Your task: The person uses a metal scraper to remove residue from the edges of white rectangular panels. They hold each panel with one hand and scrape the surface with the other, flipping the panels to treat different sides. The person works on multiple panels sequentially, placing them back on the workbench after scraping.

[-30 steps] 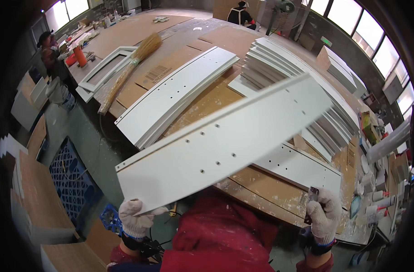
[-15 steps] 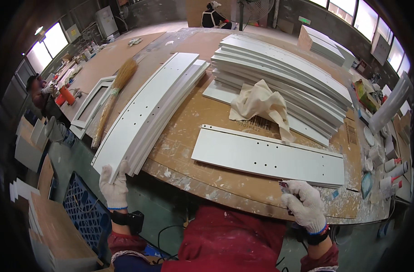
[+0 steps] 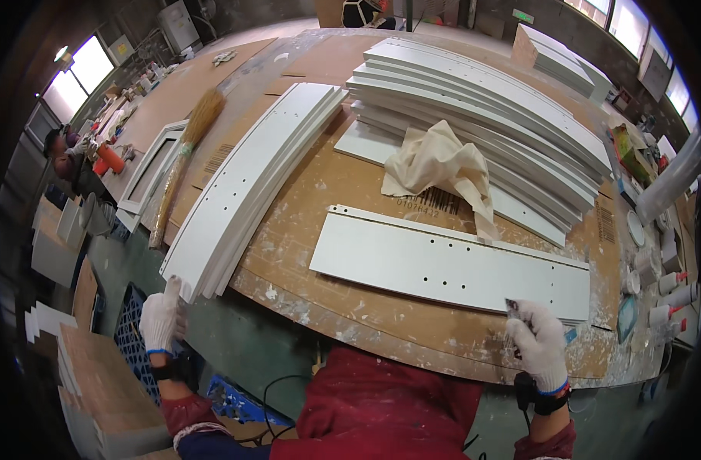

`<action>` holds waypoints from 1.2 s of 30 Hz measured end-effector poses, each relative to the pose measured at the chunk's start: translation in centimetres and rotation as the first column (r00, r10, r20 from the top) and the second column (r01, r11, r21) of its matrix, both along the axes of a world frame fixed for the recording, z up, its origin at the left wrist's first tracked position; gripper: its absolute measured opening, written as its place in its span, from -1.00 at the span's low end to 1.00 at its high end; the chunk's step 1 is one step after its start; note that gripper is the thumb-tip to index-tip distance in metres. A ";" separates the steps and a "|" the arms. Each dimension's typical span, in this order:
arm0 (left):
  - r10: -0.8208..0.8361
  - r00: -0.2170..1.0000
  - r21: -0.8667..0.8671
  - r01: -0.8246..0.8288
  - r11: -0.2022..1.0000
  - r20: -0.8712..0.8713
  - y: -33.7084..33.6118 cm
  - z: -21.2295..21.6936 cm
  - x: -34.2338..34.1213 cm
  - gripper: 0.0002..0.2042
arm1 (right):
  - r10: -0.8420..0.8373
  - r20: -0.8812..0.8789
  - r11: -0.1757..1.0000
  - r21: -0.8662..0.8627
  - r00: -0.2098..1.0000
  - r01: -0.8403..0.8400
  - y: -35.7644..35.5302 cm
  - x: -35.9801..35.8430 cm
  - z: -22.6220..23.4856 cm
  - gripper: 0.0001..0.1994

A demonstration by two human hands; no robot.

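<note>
On the left of the table, a stack of long white drilled boards (image 3: 251, 172) slants toward me. At its near end is my gloved left hand (image 3: 163, 318), a finger stretched up beside the board corner; I cannot tell whether it touches. My gloved right hand (image 3: 541, 349) is closed on a small dark flat piece (image 3: 511, 307), mostly hidden by the fingers and too small to name surely. The hand is at the near right edge of a single white board (image 3: 381, 249) with a groove and several holes. A crumpled cream cloth (image 3: 435, 161) lies behind that board.
A larger pile of white boards (image 3: 481, 115) stands at the back right. A straw broom (image 3: 183, 169) and a white frame (image 3: 147, 172) lie at left. Bottles (image 3: 669, 284) crowd the right side. Another person (image 3: 74, 157) works far left; another sits at the back.
My left hand has let go of the left stack's top board and moved left; that board now lies more in line with the stack. My right hand has shifted slightly right.
</note>
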State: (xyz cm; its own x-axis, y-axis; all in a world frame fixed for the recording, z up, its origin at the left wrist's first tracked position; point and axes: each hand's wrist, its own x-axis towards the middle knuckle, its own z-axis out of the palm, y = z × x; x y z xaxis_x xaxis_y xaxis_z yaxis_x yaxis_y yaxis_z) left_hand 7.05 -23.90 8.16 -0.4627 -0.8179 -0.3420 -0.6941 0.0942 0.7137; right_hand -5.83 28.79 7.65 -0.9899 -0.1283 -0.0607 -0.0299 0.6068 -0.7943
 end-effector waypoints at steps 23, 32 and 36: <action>-0.801 0.443 -0.662 0.746 0.081 0.402 19.3 -8.7 -14.9 -0.03 | 0.379 -0.138 0.733 0.649 0.915 -0.205 -3.0 -5.4 -6.8 -0.78; -0.774 0.625 -0.345 0.708 0.616 -0.100 19.4 -6.8 -15.5 -0.34 | -0.589 -0.117 0.410 0.809 0.800 0.421 23.2 -6.8 -4.8 -0.71; -0.724 0.685 -0.356 0.659 0.663 -0.078 19.7 -6.8 -14.3 -0.34 | -0.297 -0.275 0.721 0.563 0.914 0.404 16.0 -7.8 -3.4 -0.74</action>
